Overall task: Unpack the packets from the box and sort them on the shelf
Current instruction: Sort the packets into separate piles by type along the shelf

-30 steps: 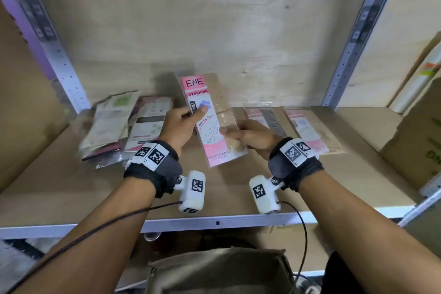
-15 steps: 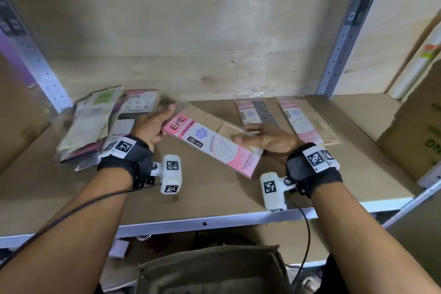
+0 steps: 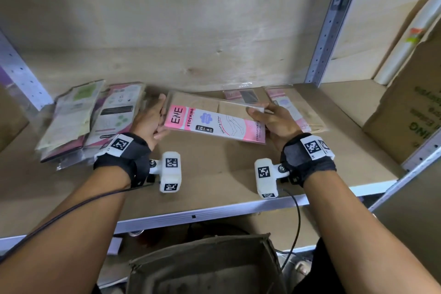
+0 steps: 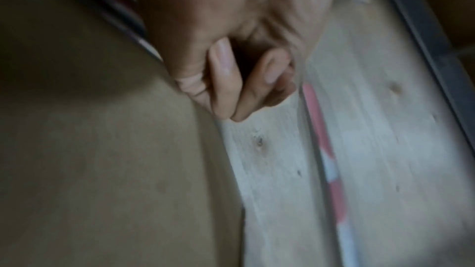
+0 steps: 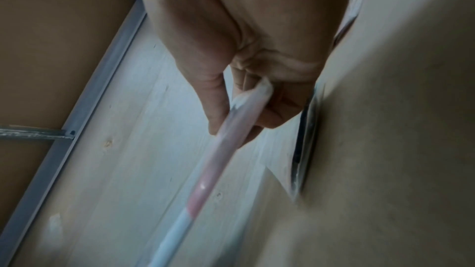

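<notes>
A pink and white stocking packet [image 3: 214, 124] is held lengthwise just above the wooden shelf board [image 3: 214, 174]. My left hand [image 3: 152, 122] grips its left end, fingers behind and thumb at the lower corner. In the left wrist view, curled fingers [image 4: 231, 80] sit beside the packet's edge [image 4: 323, 139]. My right hand [image 3: 272, 119] pinches the right end; the right wrist view shows thumb and fingers [image 5: 218, 105] closed on the packet's rim [image 5: 205, 180]. The open cardboard box [image 3: 202, 265] stands below the shelf; its inside is hidden.
A loose pile of packets [image 3: 78, 122] lies at the shelf's left. Two more packets [image 3: 243, 95] [image 3: 293, 107] lie flat at the back right, partly behind my right hand. Metal uprights [image 3: 334, 19] frame the bay. A large carton [image 3: 410, 107] and a paper roll [image 3: 410, 36] stand further right.
The packet has turned from upright to lying lengthwise and come down close to the shelf. My hands have moved apart to its two ends.
</notes>
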`<control>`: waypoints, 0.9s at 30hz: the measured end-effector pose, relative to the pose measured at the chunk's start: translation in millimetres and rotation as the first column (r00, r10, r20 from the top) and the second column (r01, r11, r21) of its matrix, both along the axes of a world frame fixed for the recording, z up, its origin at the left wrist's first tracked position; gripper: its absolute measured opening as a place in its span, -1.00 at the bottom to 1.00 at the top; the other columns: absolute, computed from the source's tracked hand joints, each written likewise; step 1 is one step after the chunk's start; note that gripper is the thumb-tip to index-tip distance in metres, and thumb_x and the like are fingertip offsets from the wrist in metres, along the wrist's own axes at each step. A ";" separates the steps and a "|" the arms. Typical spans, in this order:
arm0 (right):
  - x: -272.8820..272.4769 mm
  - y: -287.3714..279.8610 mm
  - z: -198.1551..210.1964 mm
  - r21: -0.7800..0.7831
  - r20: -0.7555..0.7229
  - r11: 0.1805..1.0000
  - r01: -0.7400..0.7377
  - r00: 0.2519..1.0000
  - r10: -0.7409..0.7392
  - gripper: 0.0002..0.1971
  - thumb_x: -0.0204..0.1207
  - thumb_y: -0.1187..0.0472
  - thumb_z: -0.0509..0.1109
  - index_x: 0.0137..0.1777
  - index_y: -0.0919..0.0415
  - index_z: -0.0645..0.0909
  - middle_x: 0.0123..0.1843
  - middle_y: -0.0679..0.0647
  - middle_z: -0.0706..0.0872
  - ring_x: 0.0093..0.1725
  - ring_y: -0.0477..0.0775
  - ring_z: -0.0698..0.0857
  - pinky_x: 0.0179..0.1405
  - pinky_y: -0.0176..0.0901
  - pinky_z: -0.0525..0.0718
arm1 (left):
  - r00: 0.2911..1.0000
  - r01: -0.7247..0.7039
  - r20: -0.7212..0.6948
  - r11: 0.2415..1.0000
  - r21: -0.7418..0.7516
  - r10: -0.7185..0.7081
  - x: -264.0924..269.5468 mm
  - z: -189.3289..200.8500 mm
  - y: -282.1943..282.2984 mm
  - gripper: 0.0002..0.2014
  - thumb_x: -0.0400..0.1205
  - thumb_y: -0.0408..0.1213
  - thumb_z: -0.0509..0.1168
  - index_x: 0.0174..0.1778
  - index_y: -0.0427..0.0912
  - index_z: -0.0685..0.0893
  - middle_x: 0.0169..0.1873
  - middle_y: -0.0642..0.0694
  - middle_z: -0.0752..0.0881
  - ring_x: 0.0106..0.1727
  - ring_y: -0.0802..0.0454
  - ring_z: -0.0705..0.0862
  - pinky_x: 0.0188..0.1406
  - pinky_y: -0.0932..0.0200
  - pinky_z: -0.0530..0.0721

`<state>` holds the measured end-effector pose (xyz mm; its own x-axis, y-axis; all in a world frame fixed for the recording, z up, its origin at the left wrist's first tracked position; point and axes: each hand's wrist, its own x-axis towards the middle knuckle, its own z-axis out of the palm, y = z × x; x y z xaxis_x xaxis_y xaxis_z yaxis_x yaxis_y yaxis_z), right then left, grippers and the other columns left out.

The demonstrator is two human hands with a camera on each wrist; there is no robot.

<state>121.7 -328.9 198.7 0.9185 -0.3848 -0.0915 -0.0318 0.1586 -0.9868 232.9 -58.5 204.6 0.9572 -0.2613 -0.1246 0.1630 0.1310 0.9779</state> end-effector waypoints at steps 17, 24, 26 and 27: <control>-6.3 -1.6 3.0 0.039 -0.002 0.999 0.004 1.000 -0.004 -0.75 0.46 0.30 0.58 0.06 0.26 0.60 0.15 0.38 0.79 0.05 0.36 0.79 0.04 0.19 0.78 | 0.952 -0.267 0.270 0.831 0.488 0.148 2.6 -12.2 0.1 -0.53 0.68 0.27 0.14 -0.29 -0.07 0.54 -0.24 -0.21 0.74 -0.20 -0.14 0.71 -0.05 0.00 0.66; -5.9 -5.1 1.3 0.088 -0.035 0.995 -0.038 0.999 0.042 -0.85 0.47 0.24 0.58 -0.19 0.19 0.63 0.05 0.37 0.82 0.01 0.34 0.81 -0.22 0.02 0.80 | 0.996 0.077 -0.026 0.992 -0.103 -0.080 -9.0 6.3 -2.4 -0.59 0.77 0.01 0.14 0.18 -0.30 0.65 -0.56 -0.04 0.54 -0.73 0.18 0.39 -0.84 0.38 0.26; -6.4 -2.2 2.0 0.109 -0.040 0.993 -0.054 0.997 0.059 -0.85 0.49 0.25 0.55 -0.05 0.30 0.69 0.09 0.38 0.81 0.05 0.37 0.80 -0.09 0.14 0.82 | 0.984 0.170 -0.026 0.969 -0.179 -0.178 -14.1 12.6 -3.6 -0.55 0.83 -0.09 0.03 -0.29 -0.14 0.65 -0.72 0.05 0.46 -0.79 0.20 0.33 -0.85 0.37 0.29; -6.2 -2.2 1.4 0.122 -0.049 0.991 -0.062 0.996 0.069 -0.76 0.51 0.25 0.54 0.09 0.37 0.68 0.14 0.41 0.79 0.11 0.40 0.78 0.04 0.24 0.79 | 0.985 0.158 -0.036 0.967 -0.201 -0.169 -16.0 15.6 -5.1 -0.54 0.84 -0.13 0.01 -0.36 -0.09 0.59 -0.75 0.03 0.48 -0.80 0.19 0.39 -0.85 0.37 0.34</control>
<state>115.5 -331.1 200.1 0.9340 -0.3072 -0.1822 -0.0975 0.2715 -0.9575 217.0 -63.7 220.3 0.8930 -0.4379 -0.1036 0.2481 0.2870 0.9252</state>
